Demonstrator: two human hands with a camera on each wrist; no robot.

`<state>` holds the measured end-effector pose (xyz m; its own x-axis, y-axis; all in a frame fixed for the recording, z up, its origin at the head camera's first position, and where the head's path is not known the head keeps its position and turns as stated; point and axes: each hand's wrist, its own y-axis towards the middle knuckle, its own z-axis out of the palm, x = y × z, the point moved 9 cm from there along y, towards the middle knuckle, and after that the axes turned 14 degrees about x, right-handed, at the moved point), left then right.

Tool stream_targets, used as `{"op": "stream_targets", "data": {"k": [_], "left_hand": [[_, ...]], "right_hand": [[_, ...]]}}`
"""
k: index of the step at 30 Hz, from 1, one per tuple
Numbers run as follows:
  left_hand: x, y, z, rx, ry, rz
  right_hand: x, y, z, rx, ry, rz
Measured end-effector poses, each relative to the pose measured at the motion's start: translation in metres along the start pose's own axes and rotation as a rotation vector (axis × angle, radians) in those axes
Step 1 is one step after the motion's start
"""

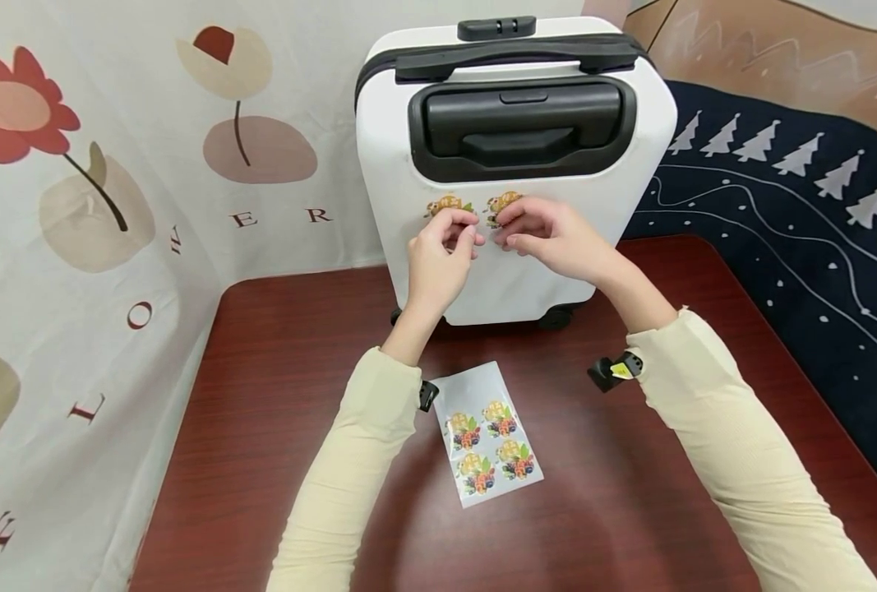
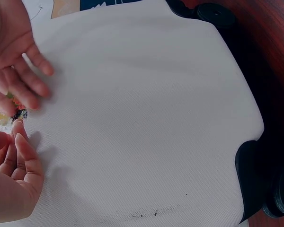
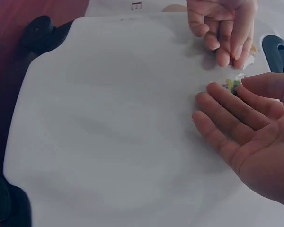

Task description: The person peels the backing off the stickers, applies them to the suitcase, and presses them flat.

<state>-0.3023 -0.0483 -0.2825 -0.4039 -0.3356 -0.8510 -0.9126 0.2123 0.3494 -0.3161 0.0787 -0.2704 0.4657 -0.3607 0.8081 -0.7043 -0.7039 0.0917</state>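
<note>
A white hard-shell suitcase (image 1: 497, 288) stands upright, bearing two fruit stickers side by side under its black handle recess. My left hand (image 1: 440, 259) is at the left sticker (image 1: 449, 203), its fingers loosely bent and partly covering it. At the right sticker (image 1: 502, 205) is my right hand (image 1: 560, 238), index fingertip by its edge, other fingers spread. In the right wrist view, the right hand (image 3: 255, 127) has fairly straight fingers beside a colorful sticker (image 3: 232, 85). The left hand (image 2: 16, 170) has fingertips close to a sticker (image 2: 16, 112) in the left wrist view.
A sheet with several fruit stickers (image 1: 488, 436) lies on the red-brown table (image 1: 297, 370) in front of the suitcase. Black wheels (image 1: 556, 317) touch the table. Behind hang a flower-print cloth (image 1: 186, 205) and a dark cloth with white trees (image 1: 778, 214).
</note>
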Motion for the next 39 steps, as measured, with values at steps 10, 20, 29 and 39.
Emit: {"op": "stream_targets", "data": {"k": [10, 20, 29, 39], "left_hand": [[0.0, -0.001, -0.003, -0.01, -0.005, 0.011], [0.001, -0.002, -0.004, -0.012, 0.009, 0.019], [0.007, -0.004, -0.005, 0.001, 0.002, -0.009], [0.012, -0.006, -0.012, -0.016, 0.003, -0.019]], "right_hand": [[0.017, 0.006, -0.003, -0.002, -0.047, -0.043], [-0.015, -0.008, -0.009, -0.052, -0.03, 0.057], [-0.002, -0.002, 0.011, 0.067, 0.033, -0.116], [-0.019, -0.012, -0.003, -0.01, 0.084, -0.025]]}}
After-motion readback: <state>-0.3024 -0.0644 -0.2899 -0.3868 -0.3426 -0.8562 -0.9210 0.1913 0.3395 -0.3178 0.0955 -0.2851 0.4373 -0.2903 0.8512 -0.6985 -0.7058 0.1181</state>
